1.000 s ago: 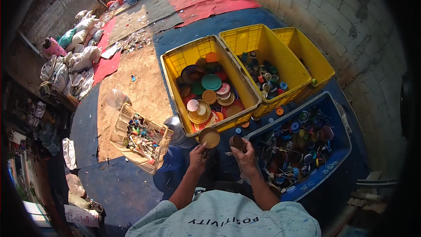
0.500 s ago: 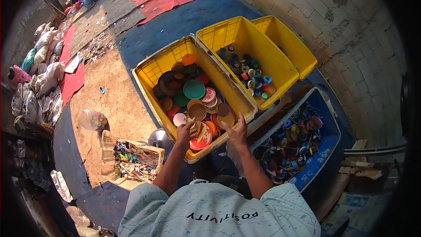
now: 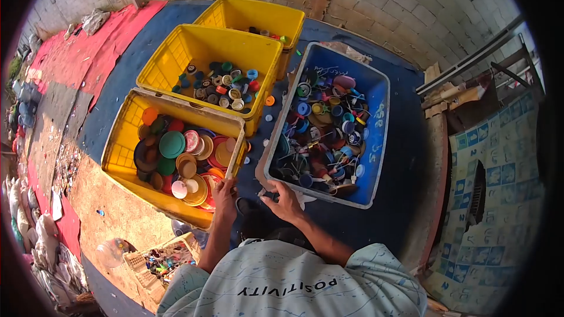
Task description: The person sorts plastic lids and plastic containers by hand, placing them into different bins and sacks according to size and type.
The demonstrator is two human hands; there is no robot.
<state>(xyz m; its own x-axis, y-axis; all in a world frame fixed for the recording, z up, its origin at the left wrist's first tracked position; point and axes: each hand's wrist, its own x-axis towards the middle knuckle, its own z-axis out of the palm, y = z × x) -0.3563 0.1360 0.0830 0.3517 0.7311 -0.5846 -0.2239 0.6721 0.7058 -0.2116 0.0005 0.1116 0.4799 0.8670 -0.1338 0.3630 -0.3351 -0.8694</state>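
Note:
My left hand (image 3: pixel 224 198) is at the near right corner of the front yellow crate (image 3: pixel 170 204), its fingers drawn together by the rim. Whether it holds the rim or a small piece cannot be made out. Flat round lids (image 3: pixel 172 144) in green, red, brown and orange lie in that crate. My right hand (image 3: pixel 284 203) is beside the near left corner of a blue crate (image 3: pixel 370 164), thumb and fingers apart, with no held thing visible. Mixed bottle caps (image 3: pixel 329 132) and thin sticks fill the blue crate.
Behind stand a second yellow crate (image 3: pixel 157 64) with bottle caps and a third yellow crate (image 3: pixel 235 9). A cream basket (image 3: pixel 141 267) of small scraps is at the lower left. Loose caps lie on the blue mat (image 3: pixel 258 191). A block wall (image 3: pixel 364 6) closes the back.
The view has swung right, bringing the blue crate nearer the middle. Both hands were over the lids in the front yellow crate; the right has moved across to the blue crate, the left to the yellow rim.

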